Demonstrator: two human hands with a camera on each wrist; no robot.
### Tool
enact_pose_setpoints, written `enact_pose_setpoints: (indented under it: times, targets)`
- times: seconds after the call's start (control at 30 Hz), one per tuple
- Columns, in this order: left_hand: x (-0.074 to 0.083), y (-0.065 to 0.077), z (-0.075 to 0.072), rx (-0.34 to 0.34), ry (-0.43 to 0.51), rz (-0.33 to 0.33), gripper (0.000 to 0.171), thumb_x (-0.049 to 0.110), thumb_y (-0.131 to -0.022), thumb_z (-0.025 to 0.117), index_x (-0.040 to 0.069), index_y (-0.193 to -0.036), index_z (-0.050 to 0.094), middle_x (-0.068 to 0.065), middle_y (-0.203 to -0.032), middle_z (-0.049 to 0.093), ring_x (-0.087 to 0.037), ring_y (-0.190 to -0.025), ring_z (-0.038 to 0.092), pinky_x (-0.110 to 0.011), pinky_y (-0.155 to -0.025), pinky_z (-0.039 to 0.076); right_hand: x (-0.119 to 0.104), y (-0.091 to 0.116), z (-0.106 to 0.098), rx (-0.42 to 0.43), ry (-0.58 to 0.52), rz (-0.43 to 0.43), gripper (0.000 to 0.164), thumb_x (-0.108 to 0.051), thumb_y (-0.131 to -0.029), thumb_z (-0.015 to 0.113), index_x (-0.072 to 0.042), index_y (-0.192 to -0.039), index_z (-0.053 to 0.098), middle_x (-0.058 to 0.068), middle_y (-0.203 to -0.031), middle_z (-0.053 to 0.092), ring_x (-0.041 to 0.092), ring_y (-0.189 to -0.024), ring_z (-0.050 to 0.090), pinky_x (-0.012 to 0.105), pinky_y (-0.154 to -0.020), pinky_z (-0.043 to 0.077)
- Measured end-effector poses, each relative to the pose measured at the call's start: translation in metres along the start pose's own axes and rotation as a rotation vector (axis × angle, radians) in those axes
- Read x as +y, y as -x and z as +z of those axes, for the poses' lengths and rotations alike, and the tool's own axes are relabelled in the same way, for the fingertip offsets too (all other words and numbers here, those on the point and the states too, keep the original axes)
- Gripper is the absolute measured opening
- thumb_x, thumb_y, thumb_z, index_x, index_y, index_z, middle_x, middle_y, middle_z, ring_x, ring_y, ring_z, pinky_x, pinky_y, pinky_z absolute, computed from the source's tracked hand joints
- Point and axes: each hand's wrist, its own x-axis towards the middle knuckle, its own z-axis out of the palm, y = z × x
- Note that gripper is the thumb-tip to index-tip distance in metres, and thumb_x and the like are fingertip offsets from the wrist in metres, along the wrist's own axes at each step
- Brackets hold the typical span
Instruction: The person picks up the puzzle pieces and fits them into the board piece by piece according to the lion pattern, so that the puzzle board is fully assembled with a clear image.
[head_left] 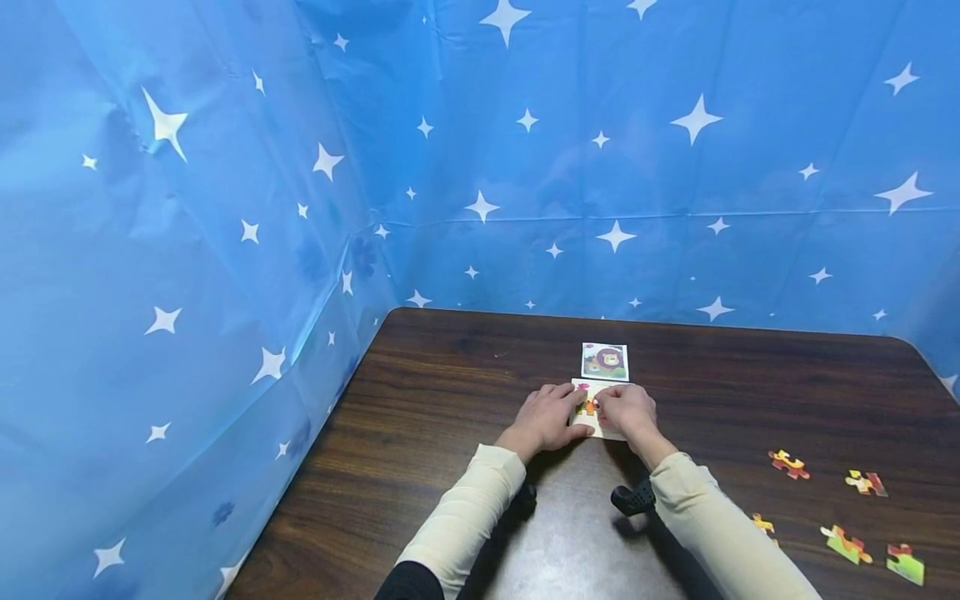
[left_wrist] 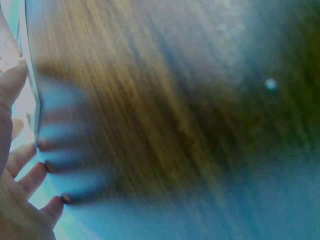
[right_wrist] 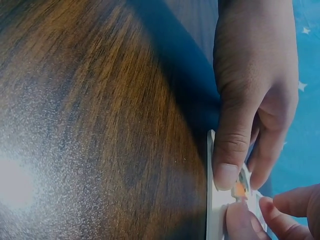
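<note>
Between the left hand (head_left: 547, 417) and the right hand (head_left: 628, 410), can see a white puzzle board (head_left: 609, 432) lying flat on the dark wood-grain surface (head_left: 435, 392). With the right hand, apparently pinching a small puzzle piece (right_wrist: 241, 190), visible as a bit of orange between thumb and fingertip in the right wrist view. With the left hand, grasping nothing: resting spread and relaxed at the board's nine o'clock side, with thumb near the lower edge and index finger over the upper left.

Would judge the pinch point over the board to be the relation that matters. From the middle of the right hand, must look toward nine to ten o'clock to meet the piece; from the left hand, toward three. Would rank the right hand as nearer, being right at the piece. Cannot tell the long axis of the piece, mostly hidden by fingers, nor of the board, covered on the right.

On the board, can make out an orange patch (head_left: 588, 407) toward nine o'clock and a pink patch (head_left: 582, 386) toward eleven; cannot tell whether printed or fitted pieces. Just beyond, at twelve o'clock, see a lion picture card (head_left: 604, 362). Well apart, toward four o'clock, can count five loose pieces (head_left: 846, 544), including one partly hidden behind the right sleeve (head_left: 723, 525).
</note>
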Motion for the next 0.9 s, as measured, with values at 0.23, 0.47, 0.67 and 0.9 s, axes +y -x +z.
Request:
enact_pose_setpoints:
  times: [0.23,0.47,0.67,0.9]
  targets:
    - [-0.0004,0.0007,-0.0010,-0.012,0.005,0.007,0.064,0.059,-0.098,0.055,0.035,-0.155,0.041,0.000,-0.160,0.043,-0.023,-0.144,0.043,-0.043,-0.116,0.040,0.0006,-0.0006,0.0001,0.004,-0.001,-0.008,0.026,-0.023,-0.095,0.063,-0.004,-0.102,0.079,0.010,-0.094,0.076,0.028,-0.102,0.065,0.029,-0.078,0.046]
    - [0.0008,0.0042,-0.0032,-0.036,-0.017,0.023,0.056,0.058,-0.101,0.051,0.041,-0.154,0.042,0.000,-0.162,0.039,-0.023,-0.145,0.040,-0.044,-0.116,0.039,0.0017,0.0007,-0.0004,0.023,0.026,-0.027,0.028,-0.018,-0.091,0.057,-0.005,-0.101,0.079,0.013,-0.107,0.073,0.032,-0.107,0.059,0.037,-0.085,0.045]
    - [0.0013,0.0047,-0.0034,-0.049,-0.041,0.036,0.058,0.058,-0.102,0.046,0.041,-0.157,0.036,-0.002,-0.163,0.035,-0.024,-0.148,0.036,-0.045,-0.117,0.036,0.0020,0.0025,-0.0014,0.024,0.027,-0.027,0.026,-0.022,-0.092,0.060,-0.004,-0.099,0.078,0.014,-0.107,0.072,0.033,-0.106,0.059,0.039,-0.085,0.045]
    - [0.0010,0.0042,-0.0019,-0.074,-0.068,0.045,0.059,0.058,-0.104,0.042,0.043,-0.159,0.029,-0.003,-0.164,0.033,-0.025,-0.148,0.035,-0.046,-0.118,0.036,0.0036,0.0010,0.0000,0.024,0.012,-0.013,0.027,-0.020,-0.092,0.058,-0.004,-0.099,0.078,0.010,-0.097,0.073,0.028,-0.099,0.062,0.028,-0.074,0.044]
